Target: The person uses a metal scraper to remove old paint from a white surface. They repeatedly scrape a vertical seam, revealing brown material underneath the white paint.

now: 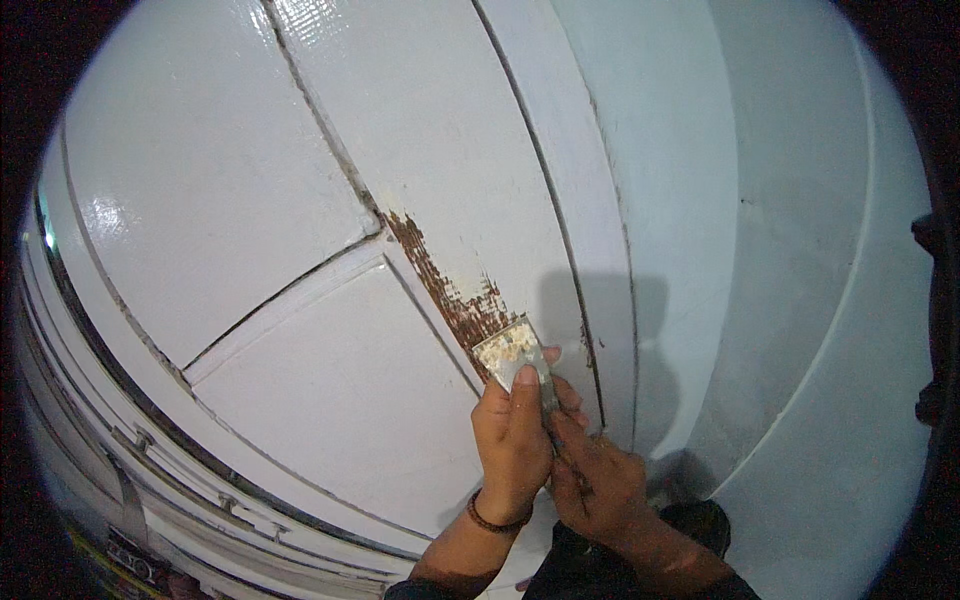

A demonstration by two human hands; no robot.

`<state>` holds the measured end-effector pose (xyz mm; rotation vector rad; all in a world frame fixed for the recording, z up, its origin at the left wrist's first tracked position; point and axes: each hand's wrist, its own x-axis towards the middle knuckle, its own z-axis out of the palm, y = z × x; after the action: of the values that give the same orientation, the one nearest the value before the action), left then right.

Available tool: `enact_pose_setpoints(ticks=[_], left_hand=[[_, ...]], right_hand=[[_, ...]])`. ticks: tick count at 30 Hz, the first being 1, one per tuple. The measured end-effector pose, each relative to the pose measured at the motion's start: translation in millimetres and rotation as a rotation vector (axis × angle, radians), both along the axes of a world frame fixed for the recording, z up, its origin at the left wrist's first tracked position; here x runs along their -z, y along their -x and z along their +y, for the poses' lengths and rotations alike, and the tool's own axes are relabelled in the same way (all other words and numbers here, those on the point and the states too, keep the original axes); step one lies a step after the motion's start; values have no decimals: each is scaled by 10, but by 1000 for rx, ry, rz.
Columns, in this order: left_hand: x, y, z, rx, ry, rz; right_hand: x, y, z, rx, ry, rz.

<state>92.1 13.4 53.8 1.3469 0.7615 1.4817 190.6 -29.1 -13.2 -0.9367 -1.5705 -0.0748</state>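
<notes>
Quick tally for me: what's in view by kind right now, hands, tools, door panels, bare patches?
Hands: 2, the left hand and the right hand, both gripping the tool
Scrapers: 1, a metal scraper with paint flecks on its blade
Wristbands: 1, a beaded bracelet on the left wrist
Recessed white door panels: 3 in view
Scraped brown patches: 1
Total: 8

White panelled door (330, 170) with a strip of bare brown wood (450, 295) beside a panel edge. Left hand (512, 440) presses a scraper (508, 350) blade against the strip's lower end; right hand (595, 480) grips its handle.
</notes>
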Motion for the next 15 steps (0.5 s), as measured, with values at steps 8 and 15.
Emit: enact_pose_setpoints(ticks=[8,15], left_hand=[[-37,5,1,28,-21,-33],[-3,3,23,47,-53,-44]], right_hand=[[-14,-1,-10,-6,33,-16],[-89,3,-44,-30,-10,15]])
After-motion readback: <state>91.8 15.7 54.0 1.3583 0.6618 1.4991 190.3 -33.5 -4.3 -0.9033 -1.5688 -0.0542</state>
